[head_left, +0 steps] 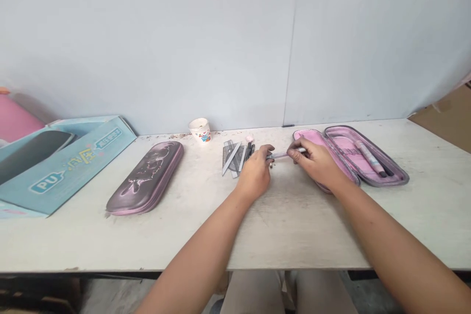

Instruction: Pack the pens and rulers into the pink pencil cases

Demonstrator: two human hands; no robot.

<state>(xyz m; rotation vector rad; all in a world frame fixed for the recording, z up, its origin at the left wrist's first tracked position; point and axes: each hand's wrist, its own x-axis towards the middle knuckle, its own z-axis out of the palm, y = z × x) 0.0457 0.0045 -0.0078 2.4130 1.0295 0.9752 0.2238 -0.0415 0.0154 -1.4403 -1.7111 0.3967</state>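
The person's left hand (255, 171) and right hand (314, 159) both pinch a slim pen-like stick (280, 155) just left of the open pencil case (344, 140), seemingly a two-handed adjusting step that calls for steady fingertips next.

Slim pale-grey item (280, 155) between the hands (256, 171) (312, 157)
Right of them, an open case (342, 138) lined pink, edged grey; left, a dark case (131, 200) with a pink-and-white line pattern; farther left, a light-blue box (80, 172) lettered white and yellow.
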